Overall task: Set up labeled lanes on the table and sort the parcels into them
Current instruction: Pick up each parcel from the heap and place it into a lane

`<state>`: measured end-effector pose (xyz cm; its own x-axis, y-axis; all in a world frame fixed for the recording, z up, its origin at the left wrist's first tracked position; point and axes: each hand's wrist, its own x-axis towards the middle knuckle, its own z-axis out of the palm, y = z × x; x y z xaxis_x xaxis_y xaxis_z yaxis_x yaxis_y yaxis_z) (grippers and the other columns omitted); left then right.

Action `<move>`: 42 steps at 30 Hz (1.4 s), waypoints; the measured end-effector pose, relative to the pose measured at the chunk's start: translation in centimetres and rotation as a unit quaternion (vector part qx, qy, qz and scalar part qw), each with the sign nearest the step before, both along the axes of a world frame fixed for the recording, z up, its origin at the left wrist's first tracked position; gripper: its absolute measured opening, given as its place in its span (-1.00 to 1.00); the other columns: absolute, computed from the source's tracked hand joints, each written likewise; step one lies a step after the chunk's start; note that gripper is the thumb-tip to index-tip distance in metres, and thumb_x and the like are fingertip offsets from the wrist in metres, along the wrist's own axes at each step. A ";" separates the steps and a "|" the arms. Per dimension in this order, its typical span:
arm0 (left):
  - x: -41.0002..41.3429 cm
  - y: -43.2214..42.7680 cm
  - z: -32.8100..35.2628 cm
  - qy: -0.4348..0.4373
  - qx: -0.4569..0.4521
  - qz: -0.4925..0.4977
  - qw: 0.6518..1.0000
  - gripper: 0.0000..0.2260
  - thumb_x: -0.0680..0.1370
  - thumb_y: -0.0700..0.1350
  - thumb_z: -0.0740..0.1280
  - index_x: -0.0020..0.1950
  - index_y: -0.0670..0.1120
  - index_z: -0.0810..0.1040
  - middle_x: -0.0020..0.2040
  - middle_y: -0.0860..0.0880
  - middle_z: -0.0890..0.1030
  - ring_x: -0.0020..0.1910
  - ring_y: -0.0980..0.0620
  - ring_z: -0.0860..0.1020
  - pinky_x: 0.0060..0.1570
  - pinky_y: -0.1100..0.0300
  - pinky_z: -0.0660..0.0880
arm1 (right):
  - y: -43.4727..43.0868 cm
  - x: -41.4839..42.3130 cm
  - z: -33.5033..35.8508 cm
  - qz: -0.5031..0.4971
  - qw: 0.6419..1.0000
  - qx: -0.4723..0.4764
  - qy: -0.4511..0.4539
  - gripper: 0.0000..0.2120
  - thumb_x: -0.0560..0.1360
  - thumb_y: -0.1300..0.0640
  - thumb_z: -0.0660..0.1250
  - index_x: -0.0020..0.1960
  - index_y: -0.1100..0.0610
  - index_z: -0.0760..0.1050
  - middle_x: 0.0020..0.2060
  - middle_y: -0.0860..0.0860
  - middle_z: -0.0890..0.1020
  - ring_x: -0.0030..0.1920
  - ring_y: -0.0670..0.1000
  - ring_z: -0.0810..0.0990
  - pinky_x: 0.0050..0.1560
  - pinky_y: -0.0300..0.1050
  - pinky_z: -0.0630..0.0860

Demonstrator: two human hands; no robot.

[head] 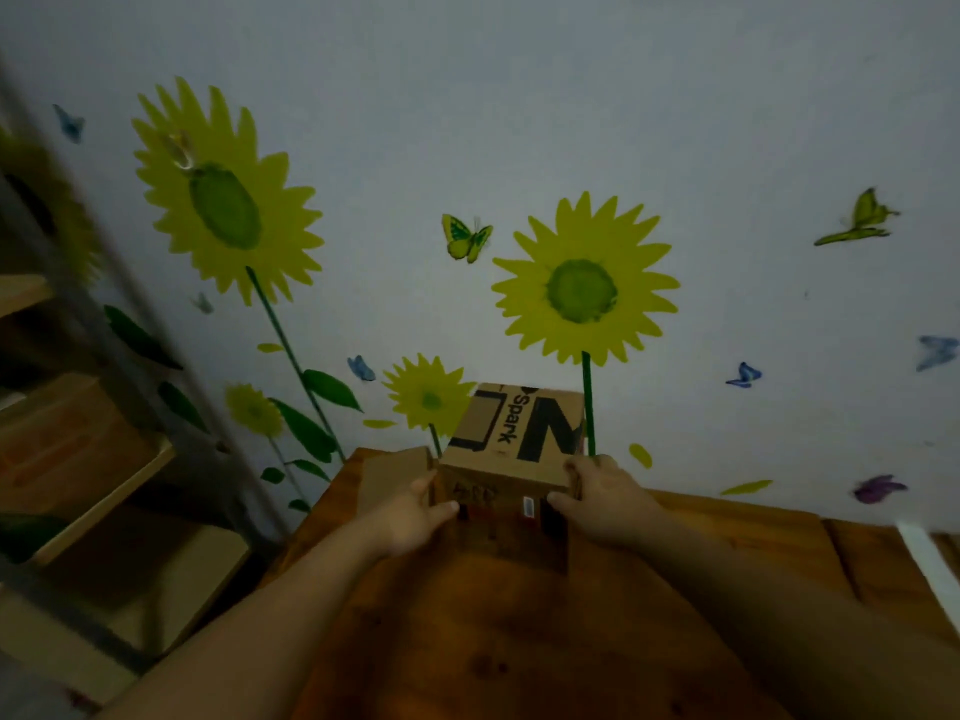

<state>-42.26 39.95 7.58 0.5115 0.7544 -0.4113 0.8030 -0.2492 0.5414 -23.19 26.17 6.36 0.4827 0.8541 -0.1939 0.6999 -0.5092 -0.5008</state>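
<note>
Sorting step, w/ one parcel in hand: both hands are clamped on a brown cardboard Spark box [511,439], the left hand [415,511] on its left side w/ thumb across the near face, the right hand [605,498] wrapped round the right near corner. The hands are apart, w/ the box between them. The box sits at the far edge of the wooden table [519,641], close to the sunflower wall [519,122]; can't tell if it rests on the top or is held just above it. A barcode sticker [528,506] & some scrawl show on the near face, too blurred to read. A 2nd cardboard parcel [392,475] lies just beside it on the left, touching or nearly so. A white strip [927,558] at the table's right edge is prob. a lane mark, not sure. Next move, as I judge it: read the marking, pick the matching lane & set the box down square inside it w/o knocking the neighbour
</note>
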 end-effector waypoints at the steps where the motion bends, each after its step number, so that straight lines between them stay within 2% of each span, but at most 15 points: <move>1: 0.4 1.3 -0.4 -0.026 -0.002 -0.008 1.000 -0.42 0.59 0.06 0.23 0.54 -0.02 0.09 0.49 -0.07 0.25 0.44 -0.07 0.28 0.32 0.20 0.24 | 0.8 0.0 -0.1 -0.030 0.999 0.010 0.016 -0.38 0.56 -0.19 0.17 0.52 0.02 0.08 0.39 0.12 0.29 0.34 0.13 0.37 0.35 0.05 0.37; 3: 1.4 3.9 -1.2 -0.080 -0.004 -0.011 0.997 -0.40 0.54 0.08 0.29 0.53 -0.01 0.16 0.48 -0.07 0.29 0.40 -0.09 0.33 0.37 0.09 0.30 | 2.3 -0.3 -0.6 -0.085 0.995 0.013 0.054 -0.35 0.57 -0.20 0.13 0.55 0.02 0.00 0.41 0.16 0.26 0.35 0.18 0.38 0.36 0.10 0.37; 6: 3.2 6.8 -2.4 -0.121 -0.034 -0.009 0.992 -0.31 0.52 0.11 0.29 0.55 0.00 0.04 0.52 -0.11 0.20 0.43 -0.13 0.29 0.38 -0.05 0.31 | 3.7 -1.4 -1.2 -0.141 0.984 0.034 0.101 -0.42 0.60 -0.15 0.11 0.53 0.04 0.08 0.40 0.11 0.36 0.31 0.12 0.44 0.30 0.08 0.44; 12: 4.7 8.0 -3.8 -0.129 -0.079 -0.052 0.987 -0.36 0.59 0.09 0.20 0.56 -0.05 -0.02 0.45 -0.10 0.33 0.34 -0.12 0.40 0.23 0.13 0.37 | 3.7 -4.5 -1.9 -0.199 0.976 0.062 0.062 -0.57 0.60 -0.07 0.16 0.41 0.04 0.22 0.24 0.03 0.52 0.12 0.00 0.54 0.08 -0.11 0.54; 16: 2.6 8.3 -5.3 -0.147 -0.107 -0.084 0.980 -0.42 0.56 0.04 0.29 0.50 0.00 0.12 0.38 -0.09 0.41 0.31 -0.09 0.42 0.31 -0.10 0.39 | 2.3 -6.8 -2.2 -0.260 0.947 0.127 0.142 -0.31 0.51 0.15 0.36 0.50 -0.02 0.06 0.33 -0.01 0.46 0.32 0.03 0.46 0.26 0.01 0.48; 19: 0.2 7.6 -5.7 -0.156 -0.137 -0.122 0.971 -0.21 0.49 -0.09 0.40 0.55 0.03 -0.04 0.44 -0.10 0.33 0.38 -0.11 0.36 0.34 -0.11 0.36 | 0.8 -8.6 -2.5 -0.256 0.939 0.132 0.189 -0.18 0.44 0.26 0.43 0.49 -0.10 0.03 0.27 -0.09 0.47 0.35 0.01 0.42 0.30 0.03 0.42; 22: -1.9 6.2 -5.9 -0.118 -0.161 -0.143 0.969 -0.10 0.45 -0.18 0.44 0.55 -0.01 -0.15 0.46 -0.12 0.28 0.42 -0.13 0.30 0.35 -0.05 0.33 | -0.6 -9.5 -2.8 -0.231 0.944 0.110 0.207 -0.50 0.48 0.18 0.39 0.30 -0.11 0.25 0.10 -0.14 0.51 0.15 -0.09 0.49 0.20 -0.04 0.51; 24: -2.8 5.1 -6.0 -0.132 -0.167 -0.115 0.970 -0.21 0.48 -0.18 0.41 0.54 -0.05 -0.04 0.44 -0.14 0.32 0.39 -0.13 0.35 0.33 -0.02 0.37 | -1.1 -9.9 -2.3 -0.239 0.943 0.121 0.198 -0.66 0.53 0.10 0.34 0.22 -0.09 0.30 0.05 -0.13 0.52 0.06 -0.11 0.49 0.15 -0.10 0.51; 26: -3.3 3.5 -4.7 -0.176 -0.144 -0.077 0.971 -0.37 0.53 -0.14 0.35 0.50 -0.05 0.10 0.37 -0.10 0.42 0.30 -0.09 0.44 0.24 0.05 0.43 | -1.6 -10.3 -1.7 -0.237 0.936 0.168 0.197 -0.59 0.54 0.10 0.33 0.27 -0.16 0.23 0.02 -0.16 0.50 0.08 -0.10 0.49 0.16 -0.07 0.49; 29: -3.8 1.1 -3.0 -0.245 -0.146 -0.028 0.958 -0.42 0.57 -0.03 0.29 0.51 0.08 0.06 0.24 -0.01 0.45 0.16 -0.02 0.47 0.09 0.10 0.44 | -2.7 -11.1 -1.1 -0.230 0.932 0.185 0.212 -0.59 0.55 0.02 0.31 0.30 -0.15 0.22 0.10 -0.12 0.53 0.12 -0.05 0.51 0.22 0.01 0.50; 31: -4.4 -0.2 -2.6 -0.255 -0.170 0.031 0.951 -0.45 0.59 0.14 0.18 0.51 0.05 0.08 0.34 -0.08 0.43 0.21 -0.09 0.46 0.14 0.06 0.41 | -3.9 -12.0 -1.2 -0.244 0.921 0.174 0.248 -0.66 0.54 -0.14 0.26 0.25 -0.09 0.26 0.18 -0.04 0.55 0.10 -0.03 0.54 0.19 0.02 0.52; 34: -6.3 -1.8 -3.4 -0.201 -0.184 0.101 0.957 -0.35 0.53 0.31 0.12 0.51 0.00 0.12 0.42 -0.13 0.37 0.34 -0.18 0.39 0.26 -0.06 0.34 | -5.9 -13.4 -1.2 -0.260 0.899 0.131 0.326 -0.51 0.57 -0.28 0.06 0.36 -0.01 0.28 0.11 0.00 0.53 -0.01 -0.02 0.54 0.02 -0.02 0.50; 38: -9.1 -5.2 -4.5 -0.156 -0.208 0.058 0.964 -0.49 0.56 -0.06 0.30 0.48 -0.04 0.23 0.31 -0.11 0.48 0.14 -0.04 0.49 0.17 0.04 0.44 | -8.6 -15.1 -2.8 -0.218 0.918 0.098 0.316 -0.54 0.63 -0.15 0.03 0.48 -0.04 0.17 0.22 0.04 0.51 0.04 -0.03 0.51 -0.03 -0.15 0.49; 40: -10.1 -6.7 -4.8 -0.165 -0.219 0.039 0.961 -0.43 0.53 -0.16 0.33 0.50 -0.02 0.20 0.31 -0.09 0.48 0.12 -0.02 0.50 0.11 0.08 0.47 | -9.8 -15.9 -3.4 -0.228 0.912 0.101 0.326 -0.52 0.63 0.02 0.14 0.51 0.00 0.11 0.26 0.08 0.51 0.03 -0.02 0.54 -0.22 -0.28 0.48; 42: -10.8 -7.7 -4.7 -0.180 -0.200 0.036 0.963 -0.35 0.51 -0.20 0.36 0.52 0.00 0.14 0.34 -0.11 0.44 0.17 -0.06 0.48 0.14 0.04 0.49 | -10.9 -16.2 -3.4 -0.244 0.900 0.112 0.343 -0.47 0.61 0.13 0.21 0.52 0.01 0.10 0.26 0.10 0.51 0.05 0.02 0.57 -0.22 -0.26 0.53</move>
<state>-53.05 32.30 2.83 0.6278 0.6113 -0.4819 0.5535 0.0848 0.8285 -39.38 15.23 2.92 0.6438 0.6277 -0.4377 -0.0923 -0.5041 -0.8587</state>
